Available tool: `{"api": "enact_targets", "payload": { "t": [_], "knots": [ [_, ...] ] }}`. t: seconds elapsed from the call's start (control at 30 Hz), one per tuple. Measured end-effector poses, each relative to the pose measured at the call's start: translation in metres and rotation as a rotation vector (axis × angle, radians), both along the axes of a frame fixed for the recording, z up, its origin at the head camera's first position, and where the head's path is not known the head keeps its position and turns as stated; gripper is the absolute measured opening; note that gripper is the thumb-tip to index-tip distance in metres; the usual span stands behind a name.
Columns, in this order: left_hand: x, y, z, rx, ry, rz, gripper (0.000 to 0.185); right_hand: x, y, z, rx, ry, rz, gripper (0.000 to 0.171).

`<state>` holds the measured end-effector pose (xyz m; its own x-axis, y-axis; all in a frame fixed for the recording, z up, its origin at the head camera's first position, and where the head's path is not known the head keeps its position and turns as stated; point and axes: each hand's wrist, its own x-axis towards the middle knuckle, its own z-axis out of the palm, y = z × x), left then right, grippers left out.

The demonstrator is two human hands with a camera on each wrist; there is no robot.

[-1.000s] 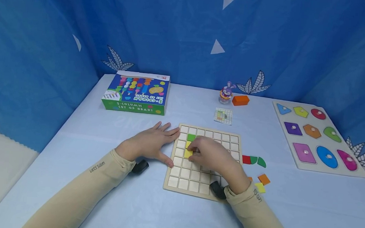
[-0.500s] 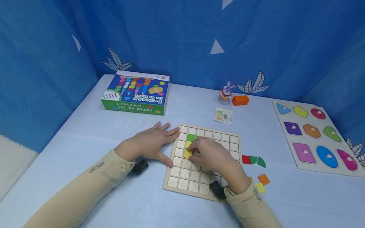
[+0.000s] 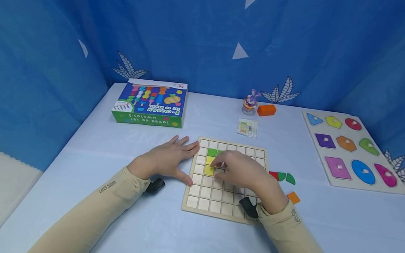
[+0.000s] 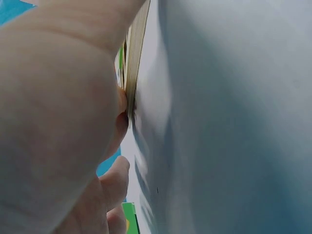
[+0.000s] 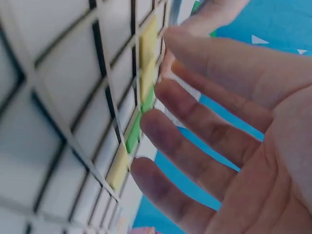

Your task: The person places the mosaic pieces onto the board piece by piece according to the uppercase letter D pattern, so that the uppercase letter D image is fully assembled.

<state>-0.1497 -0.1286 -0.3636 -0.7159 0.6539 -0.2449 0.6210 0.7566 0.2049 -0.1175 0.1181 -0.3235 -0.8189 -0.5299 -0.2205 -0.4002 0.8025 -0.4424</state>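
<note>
A wooden grid board (image 3: pixel 215 207) lies on the table, most of its squares bare wood. Set in it are a green tile (image 3: pixel 212 152) and two yellow tiles, the upper yellow tile (image 3: pixel 210 160) directly below the green. In the right wrist view a second green tile (image 5: pixel 132 134) and a further yellow tile (image 5: pixel 117 168) show in the same grid. My left hand (image 3: pixel 167 157) lies spread, thumb and a fingertip against the board's left edge. Over the board hovers my right hand (image 3: pixel 239 171), fingers loosely bent and apart, holding nothing.
Right of the board lie a red tile (image 3: pixel 273 175), green quarter-round tiles (image 3: pixel 290 178) and an orange tile (image 3: pixel 293 198). Behind it are a pattern card (image 3: pixel 247 128), a rabbit figure (image 3: pixel 250 102) and an orange block (image 3: pixel 267 110). A bead-set box (image 3: pixel 149 103) and a shape-puzzle board (image 3: pixel 355 155) flank these.
My right hand has drawn slightly right, away from the yellow tiles, its fingertips parting. The sleeve now covers the loose yellow tile at the right. My left hand stays put.
</note>
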Motion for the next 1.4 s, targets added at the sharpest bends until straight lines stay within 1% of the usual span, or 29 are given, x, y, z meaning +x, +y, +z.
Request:
{"api": "enact_targets", "payload": {
  "t": [0.1,0.23,0.3,0.47,0.53,0.63,0.77,1.03,1.2,1.4],
  "knots": [
    [0.000,0.001,0.000,-0.002,0.000,0.001,0.123,0.001,0.009,0.006,0.017,-0.032,0.015,0.031],
    [0.000,0.000,0.000,-0.002,-0.003,0.006,0.123,0.004,0.024,0.011,0.035,-0.080,0.007,0.034],
    [0.000,0.000,0.001,-0.003,-0.009,0.010,0.123,0.007,0.033,0.015,0.045,-0.105,-0.013,0.035],
    [0.000,-0.003,0.002,0.001,-0.016,0.008,0.122,0.014,0.058,0.026,0.057,-0.135,-0.044,0.038],
    [0.000,-0.003,0.002,0.005,-0.015,0.003,0.122,0.018,0.070,0.029,0.060,-0.149,-0.048,0.038],
    [0.000,-0.003,0.003,0.006,-0.015,0.002,0.122,0.023,0.089,0.030,0.072,-0.188,-0.081,0.038],
    [0.000,-0.002,0.005,0.006,-0.015,0.001,0.122,0.030,0.113,0.028,0.093,-0.222,-0.126,0.037],
    [0.000,0.000,0.004,0.009,-0.024,0.000,0.121,0.042,0.146,0.013,0.124,-0.237,-0.146,0.033],
    [0.001,0.000,0.004,0.010,-0.024,0.005,0.121,0.045,0.156,0.004,0.143,-0.236,-0.182,0.036],
    [0.001,0.000,0.003,0.013,-0.023,-0.001,0.121,0.048,0.159,-0.005,0.150,-0.224,-0.212,0.039]
  ]
}}
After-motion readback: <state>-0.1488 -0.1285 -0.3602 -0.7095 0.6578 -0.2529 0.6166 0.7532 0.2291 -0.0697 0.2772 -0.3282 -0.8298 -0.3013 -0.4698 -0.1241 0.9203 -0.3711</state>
